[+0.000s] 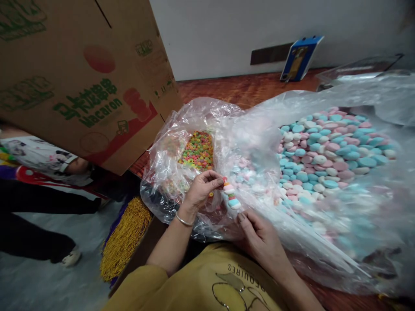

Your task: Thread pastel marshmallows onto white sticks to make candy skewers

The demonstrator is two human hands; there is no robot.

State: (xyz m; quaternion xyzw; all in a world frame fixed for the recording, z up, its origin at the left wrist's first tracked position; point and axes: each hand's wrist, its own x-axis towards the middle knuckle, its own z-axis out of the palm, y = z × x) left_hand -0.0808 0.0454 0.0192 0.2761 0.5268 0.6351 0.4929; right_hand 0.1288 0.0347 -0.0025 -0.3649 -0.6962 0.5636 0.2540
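Note:
Between my hands is a short candy skewer [231, 196], stacked with pink, white and blue rounds and small coloured rings. My left hand [203, 188] pinches its upper end by a reddish-orange ring. At the lower end my right hand [259, 231] is closed, thumb against fingers; the stick there is mostly hidden. Small multicoloured ring candies [197, 151] lie in a clear plastic bag [181, 119] beyond my left hand. To the right, a larger bag [279, 101] holds pink, white and blue candy discs [324, 151]. Thin white sticks [330, 246] lie across its near side.
A tall cardboard box [129, 65] printed "Macaron" stands at the left. Against the wall, a blue box-like object [300, 58] rests on the reddish wooden table [220, 90]. Gold bead strands [128, 237] lie low at the left, near another person's legs [39, 233].

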